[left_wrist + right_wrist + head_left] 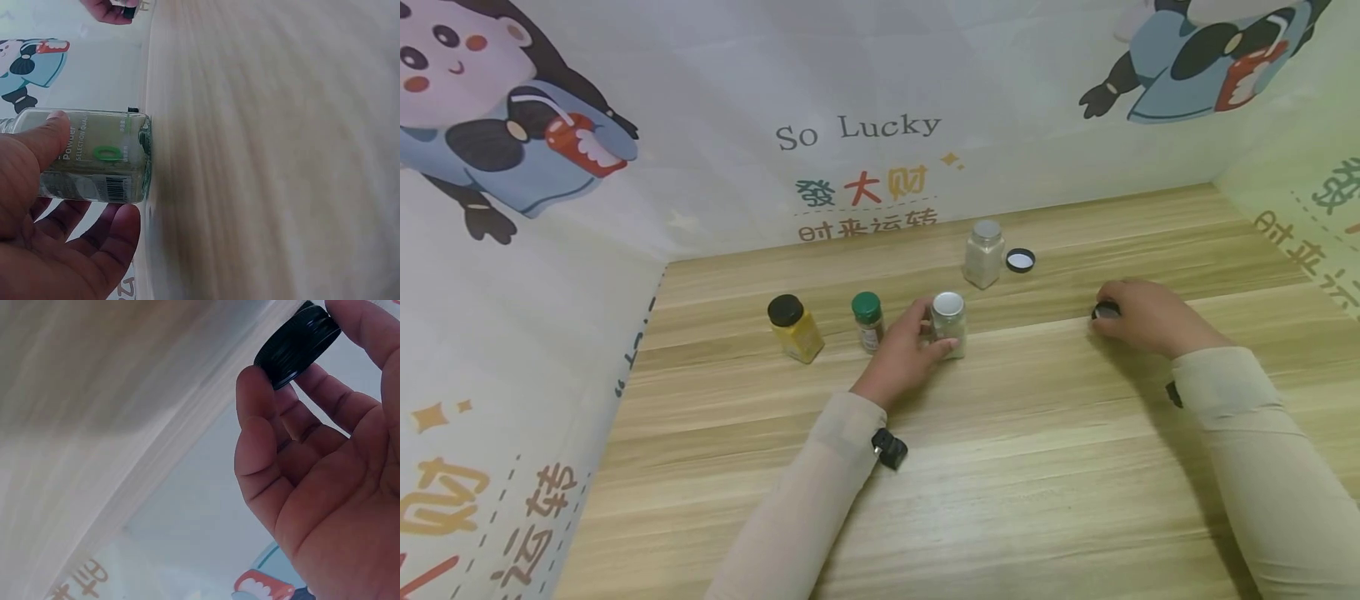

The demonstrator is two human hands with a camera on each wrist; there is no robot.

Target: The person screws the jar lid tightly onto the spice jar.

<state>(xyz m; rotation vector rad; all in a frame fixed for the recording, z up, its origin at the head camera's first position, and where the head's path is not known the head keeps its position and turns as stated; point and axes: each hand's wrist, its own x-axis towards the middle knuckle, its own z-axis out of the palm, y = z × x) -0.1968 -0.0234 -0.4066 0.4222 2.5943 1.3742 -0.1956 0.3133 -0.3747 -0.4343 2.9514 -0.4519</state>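
My left hand [904,353] holds a square glass spice jar [950,332] between thumb and fingers. Its round top is pale, with no lid on it. In the left wrist view the jar [103,153] shows the printed word "powder", a green ring mark and a barcode, and its base is at or close to the tabletop. Out to the right, my right hand [1150,317] pinches a black screw lid [299,347] by its rim, low over the wood. The lid [1106,311] is partly hidden by the fingers in the head view.
Behind the held jar stands another uncapped jar [983,257] of pale contents, with a black-rimmed lid [1020,261] lying beside it. Left of my left hand are a green-capped jar [868,318] and a yellow jar with a black cap [797,331]. Printed cloth walls border the wooden table [1000,483].
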